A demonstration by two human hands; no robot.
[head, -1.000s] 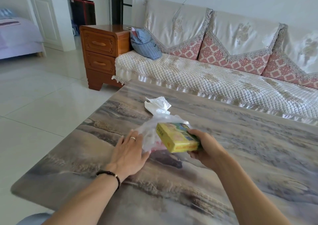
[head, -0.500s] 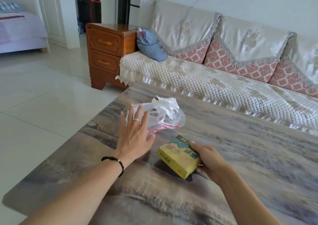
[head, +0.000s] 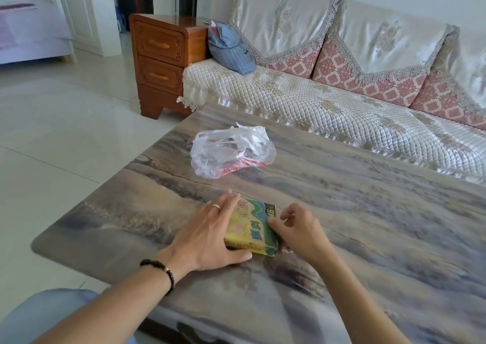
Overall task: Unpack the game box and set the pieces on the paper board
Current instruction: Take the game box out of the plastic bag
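Note:
The yellow and green game box [head: 252, 228] lies flat on the marbled table [head: 368, 212], near its front left corner. My left hand [head: 210, 233] rests on the box's left side with straight fingers, the thumb along its near edge. My right hand [head: 297, 230] is at the box's right edge, thumb and fingers curled and pinching that edge. No paper board or game pieces are in view.
A crumpled clear plastic bag [head: 231, 154] with red print lies on the table beyond the box. A sofa [head: 342, 101] runs behind the table, with a wooden drawer cabinet [head: 160, 59] at its left end. The table's left edge drops to tiled floor.
The box has come down from my right hand's lifted grip to lie flat on the table. My left hand left the plastic bag and moved onto the box. The bag stayed further back.

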